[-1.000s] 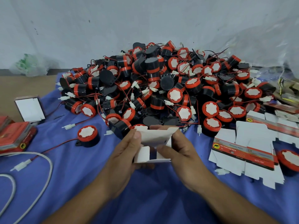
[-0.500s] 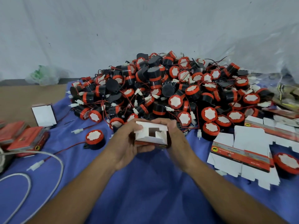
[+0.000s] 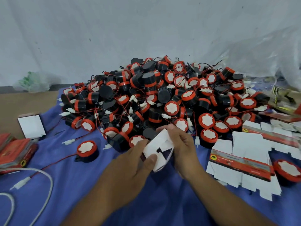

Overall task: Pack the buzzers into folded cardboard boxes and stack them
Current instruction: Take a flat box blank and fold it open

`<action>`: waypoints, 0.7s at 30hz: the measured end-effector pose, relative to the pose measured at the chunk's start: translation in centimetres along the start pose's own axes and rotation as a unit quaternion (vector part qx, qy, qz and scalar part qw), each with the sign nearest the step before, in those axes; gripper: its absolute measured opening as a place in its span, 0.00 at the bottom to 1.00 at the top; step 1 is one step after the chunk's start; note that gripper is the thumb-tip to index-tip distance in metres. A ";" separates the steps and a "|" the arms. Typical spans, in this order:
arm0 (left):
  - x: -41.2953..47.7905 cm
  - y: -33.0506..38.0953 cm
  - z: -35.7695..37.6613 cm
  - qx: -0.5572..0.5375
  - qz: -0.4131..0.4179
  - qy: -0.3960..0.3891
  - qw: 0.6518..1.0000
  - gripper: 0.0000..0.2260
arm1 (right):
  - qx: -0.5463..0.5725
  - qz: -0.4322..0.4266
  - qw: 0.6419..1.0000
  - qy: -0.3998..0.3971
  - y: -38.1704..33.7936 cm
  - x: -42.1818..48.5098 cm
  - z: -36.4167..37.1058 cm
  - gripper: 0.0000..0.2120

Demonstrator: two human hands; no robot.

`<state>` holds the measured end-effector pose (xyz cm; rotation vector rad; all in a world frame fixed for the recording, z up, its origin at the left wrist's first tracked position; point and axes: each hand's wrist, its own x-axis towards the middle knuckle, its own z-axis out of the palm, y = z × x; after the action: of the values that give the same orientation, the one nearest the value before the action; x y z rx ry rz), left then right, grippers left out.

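Blue cloth [image 3: 73, 185] spread below white backdrop, buzzer heap [image 3: 162, 95] at centre. Half-folded white box [image 3: 160, 145] held just in front of heap, left hand [image 3: 130, 162] and right hand [image 3: 184, 147] gripping it, fingers [image 3: 150, 160] clamped on its edges. Flat box blanks [image 3: 241, 160] lying to right.

Blue cloth [image 3: 162, 201] over brown surface [image 3: 24, 103]. On cloth: buzzer heap [image 3: 162, 98] centre; lone buzzer [image 3: 86, 149], red boxes [image 3: 14, 152], white cable [image 3: 47, 185] left; box blanks [image 3: 244, 160] right.

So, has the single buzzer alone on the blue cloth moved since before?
No. The single buzzer still sits just right of the white connector; only the camera shifted.
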<state>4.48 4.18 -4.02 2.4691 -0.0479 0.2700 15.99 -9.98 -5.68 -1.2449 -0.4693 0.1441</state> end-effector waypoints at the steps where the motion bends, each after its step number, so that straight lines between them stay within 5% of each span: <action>1: -0.3 0.2 0.0 0.041 0.022 0.002 0.999 0.23 | 0.022 0.014 1.000 0.005 -0.3 0.1 0.0 0.18; 7: -0.6 0.5 0.5 0.054 0.124 0.010 0.991 0.35 | 0.061 0.049 0.994 -0.072 -1.3 -0.1 0.9 0.18; 13: 0.1 -0.5 0.6 0.112 0.235 0.000 0.966 0.41 | 0.024 0.066 0.997 -0.030 -1.9 -0.7 1.6 0.35; 18: 1.0 -0.7 0.7 0.128 0.294 0.091 0.943 0.34 | -0.085 0.071 0.993 0.045 -1.8 -0.9 1.8 0.36; 21: 1.2 -1.3 0.3 0.119 0.251 0.173 0.945 0.32 | -0.160 0.035 0.986 -0.002 -1.6 -1.6 2.2 0.31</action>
<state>5.84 5.05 -4.74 2.5712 -0.5276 0.9750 13.42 -9.14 -4.05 -1.5780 -0.4633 0.1339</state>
